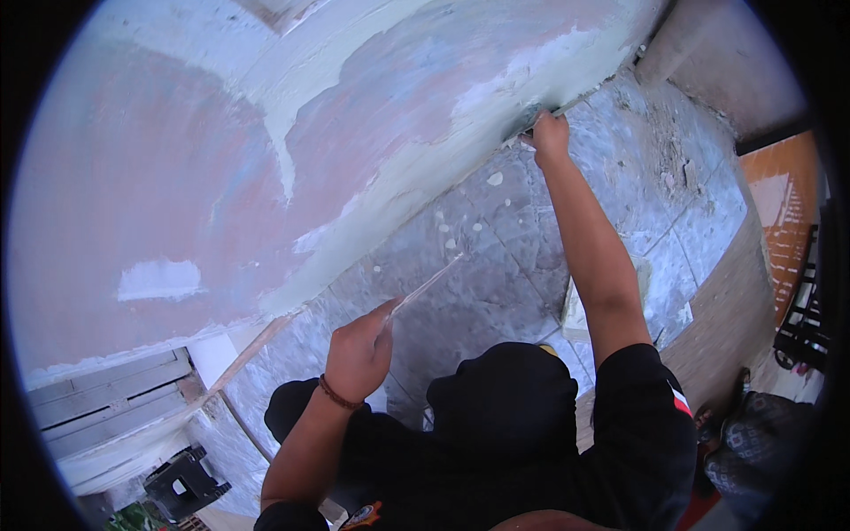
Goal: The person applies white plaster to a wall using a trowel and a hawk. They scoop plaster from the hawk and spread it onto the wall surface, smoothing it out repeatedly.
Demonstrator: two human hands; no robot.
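Note:
My right hand [551, 134] reaches out far and is closed around a putty knife, its dark blade [528, 119] laid against the bottom of the wall [372, 115] where it meets the tiles. Pale wet-looking filler [416, 164] covers the lower strip of that wall. Nearer to me, my left hand [359, 350], with a beaded bracelet at the wrist, grips a thin flat blade [429, 281] seen almost edge-on and smeared whitish. Its handle is hidden in the fist. The blade is held over the grey marbled tile floor [509, 257], apart from the wall.
White drops [450, 243] dot the tiles. A pale rectangular object [575, 314] lies partly behind my right forearm. Crumbled debris [682, 168] is at the far right. A black plastic stool [184, 482] stands lower left; another person's patterned clothing [766, 456] shows lower right.

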